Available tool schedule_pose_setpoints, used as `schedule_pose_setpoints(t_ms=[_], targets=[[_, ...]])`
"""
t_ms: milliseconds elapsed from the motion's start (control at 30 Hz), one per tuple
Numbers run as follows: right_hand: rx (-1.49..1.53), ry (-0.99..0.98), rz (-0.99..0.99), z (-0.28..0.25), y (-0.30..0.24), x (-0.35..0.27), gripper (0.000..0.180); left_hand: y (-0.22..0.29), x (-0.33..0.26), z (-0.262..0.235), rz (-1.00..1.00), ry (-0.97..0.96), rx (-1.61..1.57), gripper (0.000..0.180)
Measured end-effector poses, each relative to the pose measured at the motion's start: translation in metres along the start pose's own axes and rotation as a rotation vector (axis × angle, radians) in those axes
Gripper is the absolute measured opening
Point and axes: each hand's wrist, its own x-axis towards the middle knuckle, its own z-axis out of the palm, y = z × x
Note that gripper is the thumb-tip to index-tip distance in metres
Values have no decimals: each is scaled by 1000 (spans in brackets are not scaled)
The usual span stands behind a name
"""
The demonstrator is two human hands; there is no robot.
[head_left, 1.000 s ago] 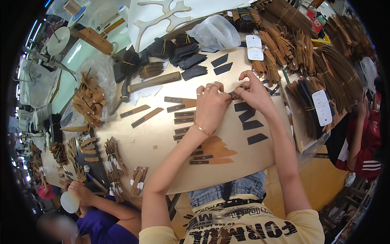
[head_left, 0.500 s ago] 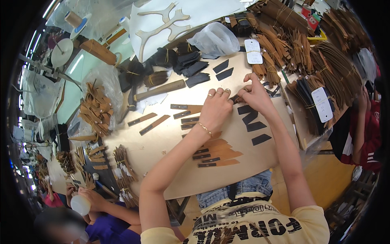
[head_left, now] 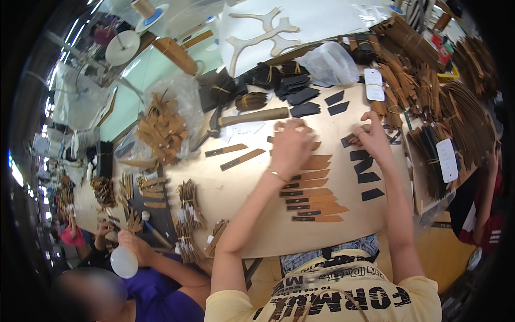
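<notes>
Low in the frame, bare board (head_left: 236, 225) lies open along the near edge. Just above it, at centre, sits our fanned row of tan strips (head_left: 314, 196). Our left hand (head_left: 289, 146) presses flat on the row's top; our right hand (head_left: 371, 134), apart, pinches a dark piece (head_left: 348, 140). A hammer (head_left: 252, 117) lies beyond, upper centre.

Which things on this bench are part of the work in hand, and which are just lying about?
In use:
left hand pressing on the row of tan strips
right hand at a dark piece
loose dark pieces beside the row

Lying about:
hammer
clear plastic bag
bundled tan strips
white tag
</notes>
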Motion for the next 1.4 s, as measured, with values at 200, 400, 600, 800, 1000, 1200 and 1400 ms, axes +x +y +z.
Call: schedule_pose_setpoints(t_ms=[200,400,600,800,1000,1200,1400], targets=[[55,-36,-46,-2,4,1,33,-85,-36,-37,-259,-18,361,22],[60,-63,-45,-4,7,6,34,-94,-29,-48,-17,-286,573,22],[17,-101,-72,-8,5,6,38,-42,-9,-53,-22,9,-2,17],[80,-96,-41,-7,1,3,42,3,40,5,382,-281,-203,25],[77,-94,9,-8,3,4,43,-9,60,34,398,-419,-327,24],[48,-117,21,-9,-4,1,36,-9,54,32,384,-434,-354,20],[36,-167,-51,-10,-8,-2,34,-7,54,36,393,-417,-312,22]])
